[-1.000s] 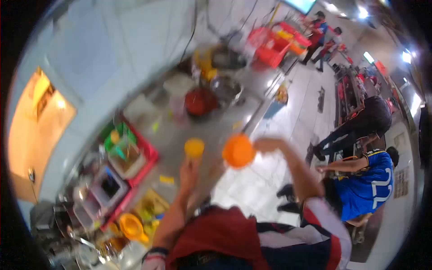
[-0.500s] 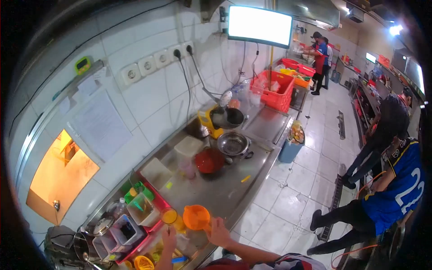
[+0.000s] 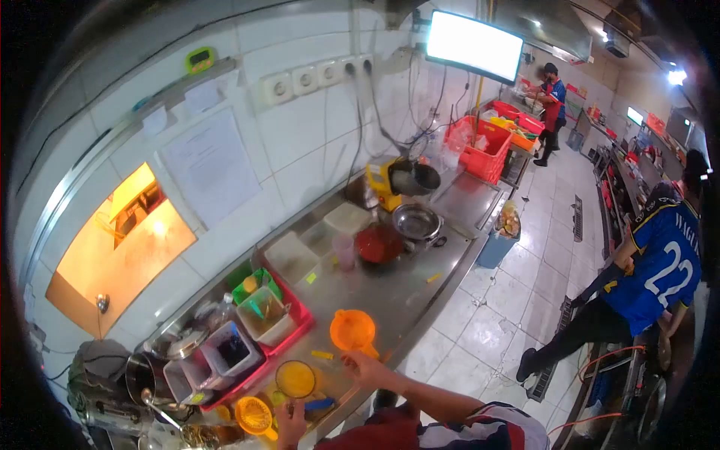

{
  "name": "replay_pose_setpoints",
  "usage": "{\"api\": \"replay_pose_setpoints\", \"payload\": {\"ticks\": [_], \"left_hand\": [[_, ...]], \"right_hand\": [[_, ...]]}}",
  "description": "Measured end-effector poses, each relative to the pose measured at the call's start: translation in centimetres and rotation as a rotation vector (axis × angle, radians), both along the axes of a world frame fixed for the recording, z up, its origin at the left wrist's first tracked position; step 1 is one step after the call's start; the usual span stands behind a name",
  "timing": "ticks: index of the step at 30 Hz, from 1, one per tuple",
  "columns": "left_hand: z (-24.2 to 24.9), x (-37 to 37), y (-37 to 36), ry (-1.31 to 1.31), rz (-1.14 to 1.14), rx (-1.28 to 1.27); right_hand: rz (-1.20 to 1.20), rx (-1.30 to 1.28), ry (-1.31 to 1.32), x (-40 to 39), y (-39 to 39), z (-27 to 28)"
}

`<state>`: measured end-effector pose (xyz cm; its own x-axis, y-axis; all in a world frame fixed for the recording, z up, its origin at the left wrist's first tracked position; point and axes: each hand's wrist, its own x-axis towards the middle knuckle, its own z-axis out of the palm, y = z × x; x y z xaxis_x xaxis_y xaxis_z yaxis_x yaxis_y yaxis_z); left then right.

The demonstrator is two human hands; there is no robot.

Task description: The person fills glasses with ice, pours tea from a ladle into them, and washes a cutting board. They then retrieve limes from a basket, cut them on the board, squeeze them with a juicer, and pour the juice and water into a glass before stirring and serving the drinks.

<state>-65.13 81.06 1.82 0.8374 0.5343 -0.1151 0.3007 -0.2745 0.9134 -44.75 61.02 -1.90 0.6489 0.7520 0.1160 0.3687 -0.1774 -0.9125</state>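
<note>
My left hand point(image 3: 291, 424) is at the bottom of the view, closed at the near side of a round clear cup of yellow liquid point(image 3: 295, 379); its grip is partly hidden. My right hand point(image 3: 365, 370) has its fingers closed at the handle of an orange strainer point(image 3: 352, 328), which is over the steel counter point(image 3: 401, 311). An orange juicer point(image 3: 255, 415) lies left of my left hand. Between the cup and strainer is a small yellow piece point(image 3: 322, 355). Something blue point(image 3: 320, 404) lies beside the cup.
A pink tray point(image 3: 300, 330) holds several containers at the left. Farther along are a red bowl point(image 3: 379, 245), a steel bowl point(image 3: 417, 223) and a yellow device point(image 3: 385, 187). A blue-grey bin point(image 3: 496, 249) is beside the counter. Co-workers point(image 3: 660, 262) stand right and at the back point(image 3: 553, 105).
The view has shifted, moving the surroundings rightward. The orange strainer has moved away from the cup, and its handle now points toward the lower right. The yellow piece between them has come into view.
</note>
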Motion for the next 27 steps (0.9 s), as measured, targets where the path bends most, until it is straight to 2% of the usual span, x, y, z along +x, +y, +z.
{"api": "replay_pose_setpoints", "payload": {"ticks": [1, 3, 4, 7, 9, 11, 12, 14, 15, 16, 17, 19, 20, 21, 23, 27], "left_hand": [[0.5, -0.7, -0.3, 0.012, 0.01, -0.011], [1.3, -2.0, -0.7, -0.21, 0.084, -0.062], [2.7, -2.7, -1.2, -0.22, 0.118, 0.034], [4.7, -4.8, -1.3, -0.182, 0.125, 0.02], [3.1, -7.1, -0.9, -0.149, 0.218, -0.067], [1.5, -9.1, -0.5, -0.261, 0.247, -0.047], [-1.4, -11.2, 0.9, -0.232, 0.135, 0.071], [-1.5, -12.3, 1.0, -0.241, 0.08, 0.823], [-0.6, -12.7, 0.5, 0.034, 0.173, 0.219], [-0.8, -12.8, 0.4, -0.072, -0.016, 0.836], [1.6, -11.4, -0.7, -0.029, 0.207, 0.277], [3.0, -10.4, -1.8, -0.086, 0.251, 0.247], [6.4, -9.6, -2.1, 0.041, 0.355, -0.316], [7.1, -9.7, -2.1, -0.085, 0.34, -0.296], [7.2, -10.5, -2.1, -0.333, 0.297, -0.281], [8.6, -15.4, -3.1, -0.466, 0.441, -0.088]], "right_hand": [[-0.022, -0.037, 0.084, 0.0, 0.3, 0.3], [-0.037, -0.087, 0.179, 0.0, 0.5, 0.7], [-0.037, -0.137, 0.151, 0.3, 0.4, 0.9], [-0.041, -0.199, 0.131, -0.1, 0.7, 2.1], [-0.036, -0.217, 0.142, -0.7, 1.3, 2.4], [-0.065, -0.133, 0.134, -1.3, 2.0, 2.3], [-0.034, -0.137, 0.028, -0.9, 2.3, 0.9], [0.034, -0.17, -0.111, -0.9, 2.5, -0.3], [0.082, -0.198, -0.143, -0.7, 2.7, 0.3], [0.068, -0.139, -0.189, -0.7, 3.0, 0.2], [0.058, -0.079, -0.228, -0.9, 2.8, -0.1], [0.038, -0.215, -0.019, -0.9, 2.4, 2.1], [0.047, -0.204, 0.087, -0.3, 1.6, 1.6], [0.053, -0.199, 0.185, 0.0, 1.2, 1.0], [0.159, -0.179, 0.224, -0.6, 2.3, 3.4], [0.423, -0.272, 0.34, -4.7, 7.6, 7.1]]}}
